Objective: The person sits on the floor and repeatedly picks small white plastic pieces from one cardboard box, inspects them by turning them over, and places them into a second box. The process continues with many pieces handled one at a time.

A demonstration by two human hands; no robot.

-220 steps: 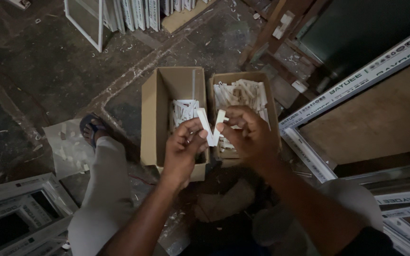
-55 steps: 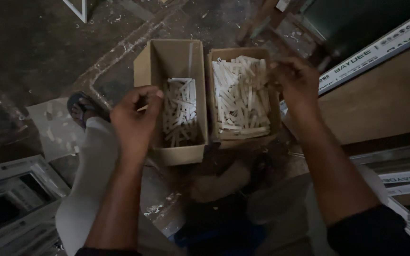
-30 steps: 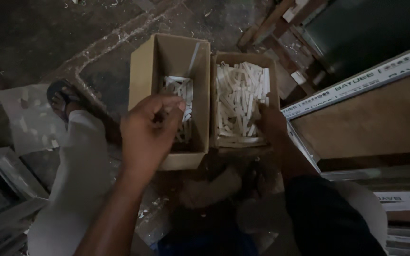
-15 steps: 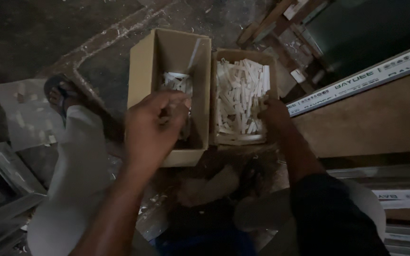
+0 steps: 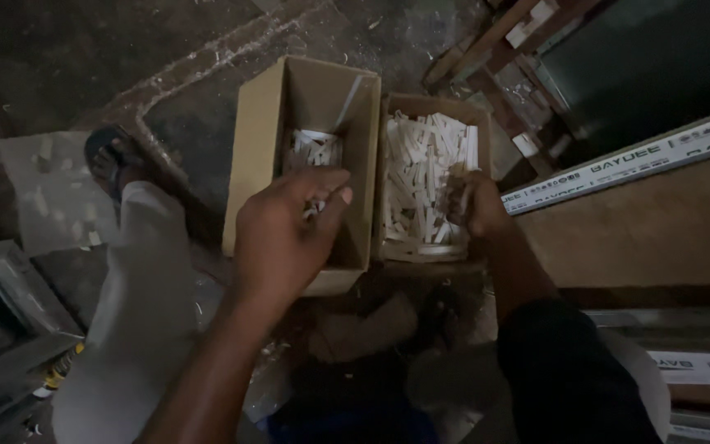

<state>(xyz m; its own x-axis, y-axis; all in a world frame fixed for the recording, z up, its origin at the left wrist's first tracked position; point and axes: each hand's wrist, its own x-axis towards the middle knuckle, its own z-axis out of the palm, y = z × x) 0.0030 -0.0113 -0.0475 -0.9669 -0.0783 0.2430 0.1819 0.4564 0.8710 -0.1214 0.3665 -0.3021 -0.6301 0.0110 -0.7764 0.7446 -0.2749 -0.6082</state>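
Observation:
Two open cardboard boxes stand side by side on the floor in front of me. The left box (image 5: 256, 156) holds a small heap of short white plastic pieces (image 5: 314, 148). The right box (image 5: 421, 103) is filled with many more white pieces (image 5: 417, 177). My left hand (image 5: 285, 238) hovers over the near half of the left box, fingers loosely spread, and I see nothing in it. My right hand (image 5: 474, 205) reaches into the near right corner of the right box, its fingers curled down into the white pieces.
My leg in light trousers (image 5: 141, 288) and a sandalled foot (image 5: 112, 160) lie left of the boxes. A white window profile (image 5: 626, 164) on a brown board runs along the right. Wooden slats (image 5: 495, 49) lie behind the boxes, and grey frames (image 5: 2, 321) sit at the left.
My left hand moved from beside the left box to over it and its fingers have loosened. My right hand dropped from the right box's far corner into its near corner, among the pieces.

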